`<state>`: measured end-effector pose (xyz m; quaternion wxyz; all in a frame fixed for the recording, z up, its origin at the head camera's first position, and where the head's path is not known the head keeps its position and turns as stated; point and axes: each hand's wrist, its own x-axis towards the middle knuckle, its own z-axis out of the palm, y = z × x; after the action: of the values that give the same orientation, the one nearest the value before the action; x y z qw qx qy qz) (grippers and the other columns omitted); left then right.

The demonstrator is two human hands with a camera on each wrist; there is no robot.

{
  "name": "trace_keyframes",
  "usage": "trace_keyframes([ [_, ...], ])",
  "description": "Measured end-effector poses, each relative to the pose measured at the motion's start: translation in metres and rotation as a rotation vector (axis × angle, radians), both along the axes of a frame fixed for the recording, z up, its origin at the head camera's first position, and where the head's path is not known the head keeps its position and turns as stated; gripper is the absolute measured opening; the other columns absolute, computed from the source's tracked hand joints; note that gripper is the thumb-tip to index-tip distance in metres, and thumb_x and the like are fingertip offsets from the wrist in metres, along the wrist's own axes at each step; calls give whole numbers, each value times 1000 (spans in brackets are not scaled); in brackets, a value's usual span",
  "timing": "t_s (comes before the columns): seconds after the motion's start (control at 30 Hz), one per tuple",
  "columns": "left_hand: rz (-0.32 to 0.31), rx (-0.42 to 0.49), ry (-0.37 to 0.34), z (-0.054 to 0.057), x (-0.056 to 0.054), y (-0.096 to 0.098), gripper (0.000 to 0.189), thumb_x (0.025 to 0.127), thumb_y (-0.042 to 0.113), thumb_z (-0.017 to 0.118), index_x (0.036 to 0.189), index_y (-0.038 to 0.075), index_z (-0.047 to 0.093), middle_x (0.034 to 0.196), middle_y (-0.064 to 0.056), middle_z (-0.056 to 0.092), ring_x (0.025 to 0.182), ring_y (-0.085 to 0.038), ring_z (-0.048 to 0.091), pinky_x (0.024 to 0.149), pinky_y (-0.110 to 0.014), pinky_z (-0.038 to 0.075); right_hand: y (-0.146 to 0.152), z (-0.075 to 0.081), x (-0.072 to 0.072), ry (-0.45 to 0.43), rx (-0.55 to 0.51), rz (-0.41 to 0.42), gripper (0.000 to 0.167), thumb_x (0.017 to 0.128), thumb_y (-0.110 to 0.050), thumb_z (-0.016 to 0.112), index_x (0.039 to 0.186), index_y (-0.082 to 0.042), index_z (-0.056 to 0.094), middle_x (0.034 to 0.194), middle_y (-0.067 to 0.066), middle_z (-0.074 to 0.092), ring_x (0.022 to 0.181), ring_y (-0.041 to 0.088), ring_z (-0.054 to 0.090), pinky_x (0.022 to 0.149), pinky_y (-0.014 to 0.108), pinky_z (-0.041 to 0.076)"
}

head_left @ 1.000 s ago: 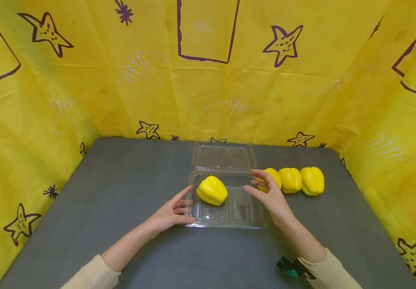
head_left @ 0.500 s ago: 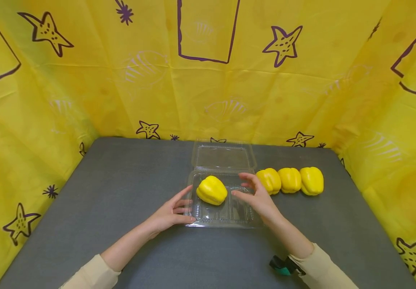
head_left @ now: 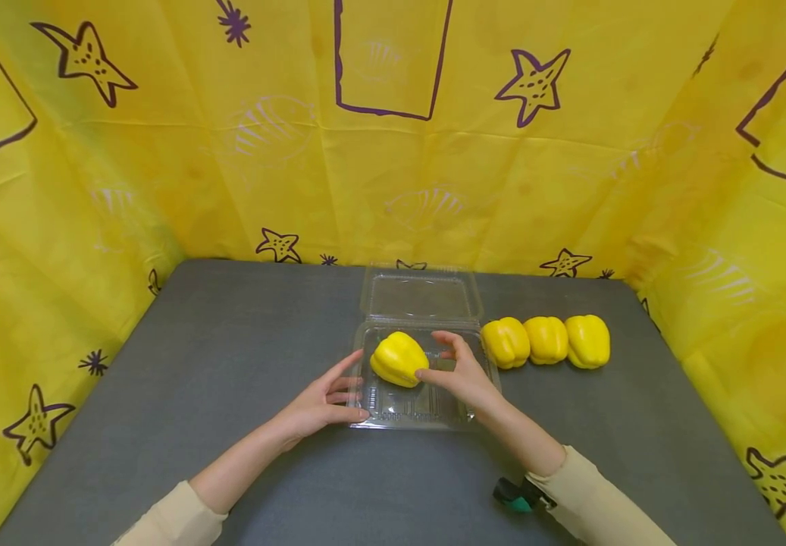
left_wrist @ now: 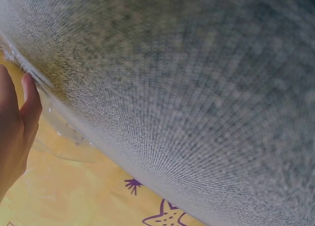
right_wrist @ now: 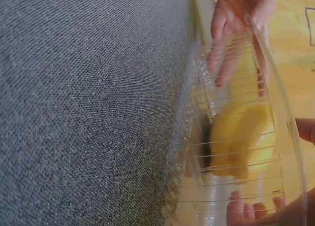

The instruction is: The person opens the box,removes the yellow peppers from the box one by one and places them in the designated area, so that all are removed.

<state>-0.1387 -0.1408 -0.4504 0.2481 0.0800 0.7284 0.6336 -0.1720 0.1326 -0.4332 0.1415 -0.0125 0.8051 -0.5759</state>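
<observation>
A yellow bell pepper (head_left: 398,359) lies in the left part of a clear plastic clamshell box (head_left: 427,418), whose lid (head_left: 423,296) is folded back behind it. Against the box's left side rests my left hand (head_left: 324,402), fingers spread and thumb at the front left corner. My right hand (head_left: 466,379) is over the right part of the box, thumb tip right at the pepper's right side and fingers apart from it. Through the clear wall, the right wrist view shows the pepper (right_wrist: 241,140) between both hands. In the left wrist view, part of the left hand (left_wrist: 17,117) shows beside the box edge.
Three more yellow bell peppers (head_left: 546,340) stand in a row just right of the box. The grey table (head_left: 242,326) is enclosed by a yellow printed cloth (head_left: 283,174) at the back and sides. A dark strap device (head_left: 522,494) sits at the right sleeve.
My right hand has moved left, from in front of the row of peppers to the pepper in the box. The left hand, box and peppers have stayed in place.
</observation>
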Motion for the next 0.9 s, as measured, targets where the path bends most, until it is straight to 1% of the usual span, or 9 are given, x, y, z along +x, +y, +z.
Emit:
trace_keyframes([
  [0.23,0,-1,1,-1,0,0,95,83,13,78,157,26,20,146,-26,40,126,-39,48,94,-43,49,-6,-5,-3,-37,35,23,79,79,-24,81,144,-13,38,148,11,34,127,33,37,94,53,40],
  [0.43,16,-20,-3,-2,0,0,94,83,13,79,156,28,22,145,-23,43,125,-37,49,94,-43,49,-12,-8,-5,-24,45,44,81,78,-22,81,145,-10,36,146,14,35,123,33,40,90,50,43],
  [0.67,8,-22,4,-1,0,0,94,83,15,78,156,28,21,145,-24,41,125,-38,49,94,-43,49,-21,-13,-8,-15,46,31,81,77,-19,82,143,-8,37,143,14,39,118,32,43,87,44,44],
  [0.8,5,-10,2,0,0,0,94,83,15,78,156,27,20,146,-25,40,126,-39,49,94,-43,49,-24,-16,-9,-11,65,34,81,77,-18,81,144,-5,36,142,16,39,115,32,45,87,45,43],
  [0.9,4,-7,-1,0,0,0,94,83,14,78,156,28,20,146,-25,40,126,-39,48,93,-43,49,-26,-19,-10,-13,78,41,83,77,-19,81,144,-5,35,142,16,41,114,31,47,91,47,42],
])
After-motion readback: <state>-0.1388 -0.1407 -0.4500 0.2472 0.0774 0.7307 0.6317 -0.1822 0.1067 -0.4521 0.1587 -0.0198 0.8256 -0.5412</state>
